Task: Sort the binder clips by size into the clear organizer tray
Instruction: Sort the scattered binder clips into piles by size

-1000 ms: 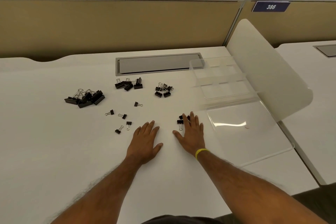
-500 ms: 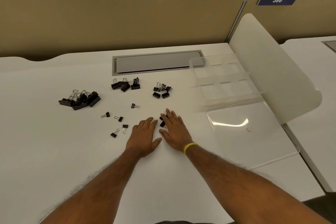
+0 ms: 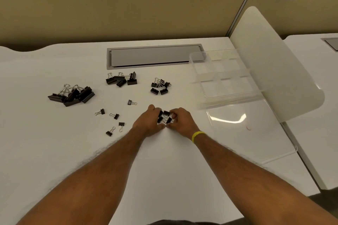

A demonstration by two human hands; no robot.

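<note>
The fingers (image 3: 155, 110) of both hands are curled inward around a cluster of small binder clips (image 3: 165, 117) — it is cupped from either side by the left hand (image 3: 147, 121) and right hand (image 3: 182, 121) on the worktop (image 3: 164, 166). The clear organizer tray (image 3: 228, 88) is set apart at the far right, no clip visible inside. Were the cluster lifted as one handful, clips could be dropped between the palms — the wire handles look tangled, and the faint dividers could be overshot.
</note>
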